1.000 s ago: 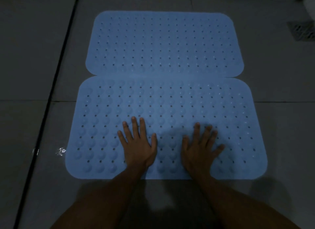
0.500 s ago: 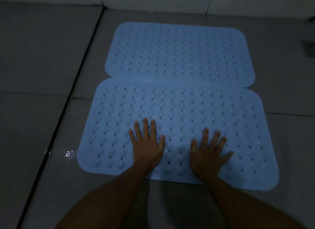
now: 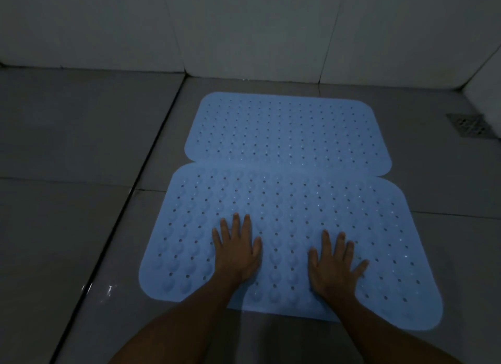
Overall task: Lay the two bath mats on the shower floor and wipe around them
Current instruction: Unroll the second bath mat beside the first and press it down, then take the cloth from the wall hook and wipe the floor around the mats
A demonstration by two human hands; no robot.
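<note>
Both hands, left hand (image 3: pixel 238 251) and right hand (image 3: pixel 334 264), press flat with fingers spread on the near mat (image 3: pixel 292 209), which touches the far mat (image 3: pixel 287 130) on the floor (image 3: pixel 81 135). Press outward toward the edges so the 2 mats seat flat.

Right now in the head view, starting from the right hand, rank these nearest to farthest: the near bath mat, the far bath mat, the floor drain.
1. Near bath mat: directly under the right hand, which lies flat on it.
2. Far bath mat: ahead, beyond the near one, toward the wall.
3. Floor drain: far right, near the corner.
</note>
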